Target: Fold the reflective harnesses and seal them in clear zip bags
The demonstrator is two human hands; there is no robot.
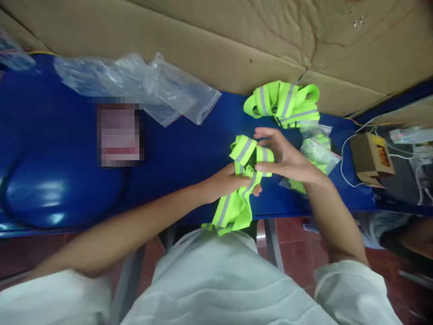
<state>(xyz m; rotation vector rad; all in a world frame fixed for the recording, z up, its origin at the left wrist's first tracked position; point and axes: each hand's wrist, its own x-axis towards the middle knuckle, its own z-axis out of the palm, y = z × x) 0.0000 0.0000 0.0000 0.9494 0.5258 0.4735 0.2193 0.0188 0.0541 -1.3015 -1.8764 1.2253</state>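
A fluorescent yellow reflective strap (224, 210) with grey stripes is gathered in loops and folds over the table's front edge. My left hand (221, 183) is closed around its middle, the thumb lying across the front. My right hand (282, 155) curves around the strap's upper right loop with fingers and thumb apart. The right thumb lies over that loop, while the fingers stay above it. Just beyond the right hand lies another bundle of yellow reflective straps (287, 101). Yellow reflective material in a clear plastic bag (320, 151) lies right of my right wrist.
Clear plastic bags (135, 81) overlap along the back of the blue table (176, 153). A blurred-out pinkish item (120, 131) lies at left. Cardboard (216, 49) stands behind. A small open carton (372, 155) and white cables (343, 153) are at right, near another person's arm (412, 237).
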